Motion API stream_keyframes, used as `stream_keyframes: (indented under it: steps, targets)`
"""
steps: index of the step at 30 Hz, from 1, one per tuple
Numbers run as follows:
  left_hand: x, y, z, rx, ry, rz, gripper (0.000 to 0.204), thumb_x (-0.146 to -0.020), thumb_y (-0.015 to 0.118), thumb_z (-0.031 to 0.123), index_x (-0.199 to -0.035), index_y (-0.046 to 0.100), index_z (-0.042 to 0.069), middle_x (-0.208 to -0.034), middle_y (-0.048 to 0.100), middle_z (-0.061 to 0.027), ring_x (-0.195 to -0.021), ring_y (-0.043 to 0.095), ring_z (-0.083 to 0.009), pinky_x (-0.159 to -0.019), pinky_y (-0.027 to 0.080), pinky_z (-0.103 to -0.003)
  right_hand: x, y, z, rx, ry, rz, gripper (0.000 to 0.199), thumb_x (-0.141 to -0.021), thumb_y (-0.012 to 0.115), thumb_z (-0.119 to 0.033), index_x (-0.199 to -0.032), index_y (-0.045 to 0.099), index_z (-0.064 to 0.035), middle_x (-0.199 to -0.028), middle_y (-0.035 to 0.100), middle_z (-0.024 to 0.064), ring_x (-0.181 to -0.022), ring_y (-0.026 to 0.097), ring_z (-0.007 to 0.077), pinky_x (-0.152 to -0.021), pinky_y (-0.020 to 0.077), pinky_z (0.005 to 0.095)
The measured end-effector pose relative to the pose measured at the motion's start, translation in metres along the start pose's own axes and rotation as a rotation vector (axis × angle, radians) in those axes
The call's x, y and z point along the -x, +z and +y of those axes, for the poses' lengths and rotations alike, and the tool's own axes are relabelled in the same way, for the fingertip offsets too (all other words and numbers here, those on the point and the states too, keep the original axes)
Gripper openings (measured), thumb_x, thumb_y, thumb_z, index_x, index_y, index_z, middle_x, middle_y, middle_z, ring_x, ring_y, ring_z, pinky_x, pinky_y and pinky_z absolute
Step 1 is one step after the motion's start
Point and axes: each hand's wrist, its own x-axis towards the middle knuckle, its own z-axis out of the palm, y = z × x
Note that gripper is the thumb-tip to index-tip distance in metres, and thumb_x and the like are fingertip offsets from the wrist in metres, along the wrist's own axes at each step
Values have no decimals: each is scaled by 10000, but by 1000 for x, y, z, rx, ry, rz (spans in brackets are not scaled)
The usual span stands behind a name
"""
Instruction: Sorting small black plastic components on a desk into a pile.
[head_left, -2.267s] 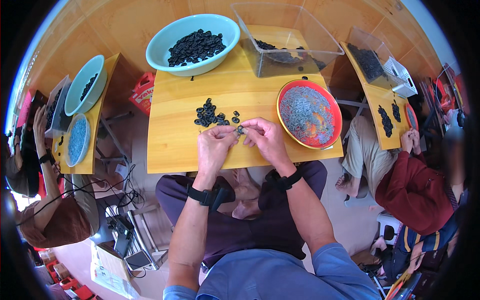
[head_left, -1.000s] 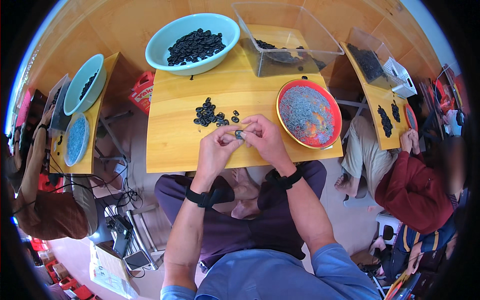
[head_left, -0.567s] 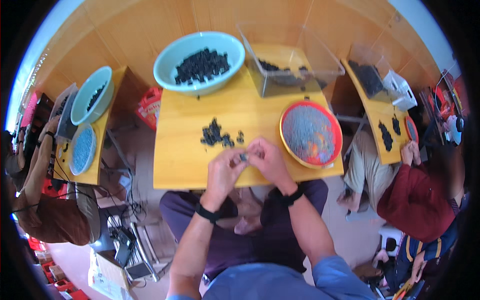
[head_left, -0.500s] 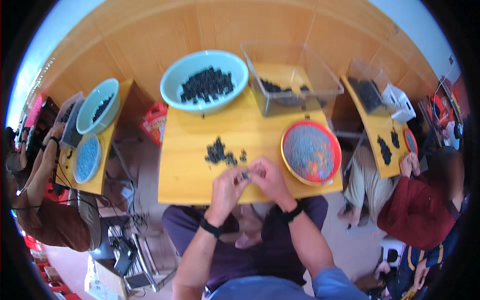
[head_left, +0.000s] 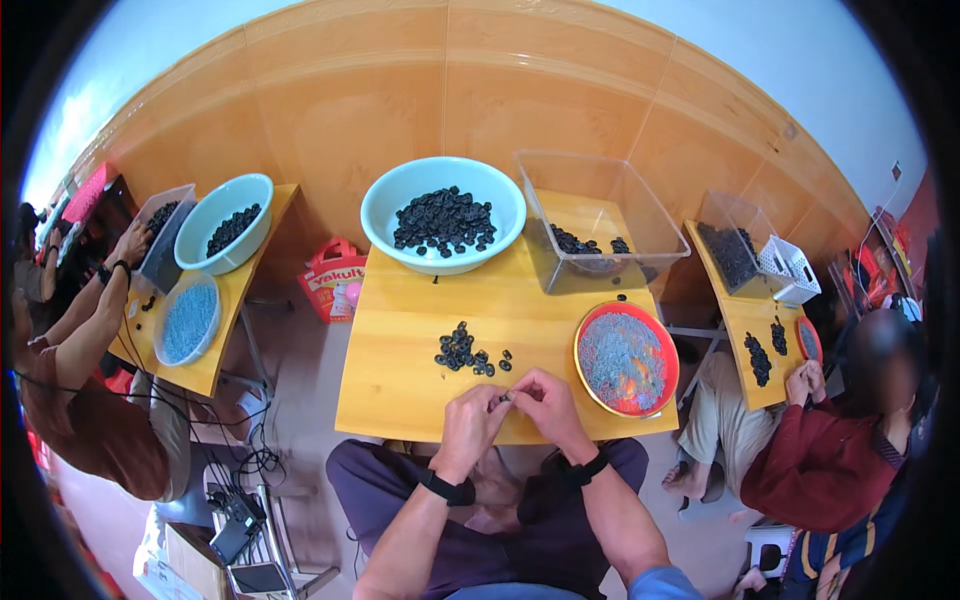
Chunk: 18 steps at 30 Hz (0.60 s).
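My left hand [head_left: 472,424] is closed in a pinch on a small black piece, only partly visible between the fingertips. Meeting it there, my right hand [head_left: 549,408] is pinched too, its thumb and forefinger at the same piece; whether it grips anything besides is hidden. Both hands are over the near edge of the yellow table [head_left: 400,400]. Just beyond them lies a loose pile of small rounded black pieces [head_left: 457,345]. To the right stands a round red dish [head_left: 668,385] full of thin grey metal-looking bits.
A light blue basin [head_left: 378,235] of black pieces and a clear plastic bin [head_left: 600,270] with more stand at the table's far side. A red bag [head_left: 325,285] sits on the floor at left. People work at side tables; cables [head_left: 240,465] trail at lower left.
The view has tilted upward, so the table and its contents sit lower in the picture. My hands stay fingertip to fingertip near the table's edge, with the fingers slightly shifted around the small piece.
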Motion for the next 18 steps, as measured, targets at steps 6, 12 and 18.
stream_keyframes:
  steps: [6,12,18]
  targets:
    - [-8,-7,2,183,-121,-86,211,-813,746,54,-1010,705,-9,-829,696,-161,-722,691,-263,-671,556,-334,-16,-18,-9,119,70,-74,48,-837,677,-19,-843,631,-8,-737,660,37,-657,609,79,-608,481,231]
    - [-8,-1,-26,435,-261,135,212,-921,579,-10,-1118,654,-39,-873,698,-59,-758,651,-102,-713,544,-244,-74,-22,-104,12,45,-39,41,-868,624,-25,-873,664,-30,-739,684,55,-633,646,108,-582,519,262]
    - [-6,5,-25,544,-283,244,152,-908,594,-17,-1023,693,-33,-874,716,-105,-746,680,-120,-694,548,-259,-111,-18,-84,561,-173,59,107,-825,665,-64,-891,727,-6,-760,712,156,-729,713,246,-685,557,348]
